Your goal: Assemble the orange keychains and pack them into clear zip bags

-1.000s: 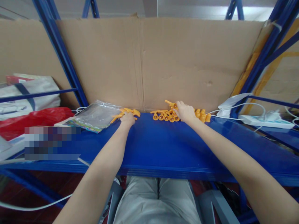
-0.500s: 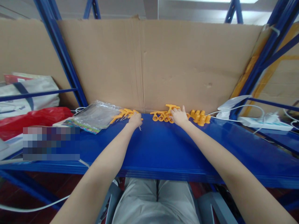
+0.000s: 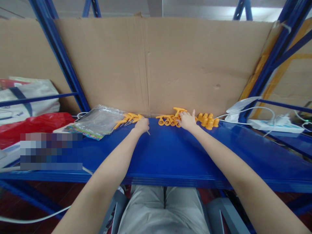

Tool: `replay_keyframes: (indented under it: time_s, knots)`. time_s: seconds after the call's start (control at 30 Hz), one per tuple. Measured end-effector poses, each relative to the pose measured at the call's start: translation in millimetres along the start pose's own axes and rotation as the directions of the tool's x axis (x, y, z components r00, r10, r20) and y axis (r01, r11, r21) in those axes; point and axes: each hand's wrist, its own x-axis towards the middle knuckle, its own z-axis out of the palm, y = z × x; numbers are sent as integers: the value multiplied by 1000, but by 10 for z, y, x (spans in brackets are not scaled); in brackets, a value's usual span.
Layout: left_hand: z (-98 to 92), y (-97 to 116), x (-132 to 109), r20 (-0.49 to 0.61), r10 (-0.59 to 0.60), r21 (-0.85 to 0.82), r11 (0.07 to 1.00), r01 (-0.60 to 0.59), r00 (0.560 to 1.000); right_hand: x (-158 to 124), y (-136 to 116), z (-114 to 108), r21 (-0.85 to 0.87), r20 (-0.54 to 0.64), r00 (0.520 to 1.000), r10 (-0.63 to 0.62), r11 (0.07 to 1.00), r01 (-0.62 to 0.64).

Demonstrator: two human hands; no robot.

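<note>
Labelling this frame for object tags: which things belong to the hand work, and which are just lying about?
In hand: left hand, closed around a corkscrew; right hand, on the orange bell pieces; orange handles; orange caps.
Lying about: plastic bag; red bag; white bag; power strip; cardboard sheet.

- A single view, from a camera worn on the person's head, facing forward and down
- It looks along both forearms to the left hand (image 3: 142, 125) and right hand (image 3: 187, 121), small at the back of the blue shelf (image 3: 170, 156)
- The cardboard (image 3: 170, 65) wall fills the upper half, and the person's lap (image 3: 163, 211) sits close at the bottom edge
</note>
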Motion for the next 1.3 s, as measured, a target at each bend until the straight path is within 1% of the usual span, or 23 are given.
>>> replay_keyframes:
  time_s: [0.17, 0.37, 0.53, 0.63, 0.73, 0.8, 0.87, 0.93, 1.0, 1.07, 1.13, 1.2, 1.3]
  knots:
    - [9, 4, 7, -4, -1, -20, 1000, 1, 1000, 14, 24, 12, -13, 7, 999, 36, 999, -36]
    - [0, 26, -5, 8, 0, -3, 1000, 0, 1000, 58, 41, 48, 1, 11, 1000, 26, 1000, -26]
    - [12, 26, 4, 15, -1, -28, 1000, 2, 1000, 77, 72, 25, 36, 58, 998, 34, 999, -37]
    - [18, 27, 10, 20, -6, -38, 999, 7, 1000, 69, 139, -17, 52, 80, 997, 15, 998, -19]
    - [25, 25, 20, 15, 3, -46, 999, -2, 1000, 44, 276, -66, 69, 67, 998, 9, 998, -13]
    - [35, 19, 35, 2, 11, -52, 999, -11, 1000, 13, 415, -96, 79, 53, 998, 44, 996, -48]
    - [48, 14, 55, -10, 23, -50, 998, -24, 1000, -37, 585, -114, 73, 52, 991, 126, 989, -130]
    - [56, 17, 70, -5, 40, -36, 999, -40, 999, -106, 764, -110, 46, 74, 971, 229, 972, -232]
    - [51, 33, 68, 26, 53, -17, 998, -53, 998, -186, 926, -80, 7, 87, 947, 310, 950, -312]
    - [28, 63, 40, 66, 59, 5, 998, -60, 996, -260, 1046, -32, -7, 82, 932, 353, 935, -354]
    - [-11, 100, -10, 82, 64, 35, 997, -67, 995, -311, 1116, 15, 2, 73, 925, 373, 927, -374]
    - [-52, 134, -66, 72, 45, 69, 996, -50, 996, -332, 1141, 45, 21, 63, 924, 378, 925, -380]
    - [-87, 153, -118, 86, -46, 103, 994, 37, 995, -324, 1129, 54, 31, 52, 927, 372, 927, -374]
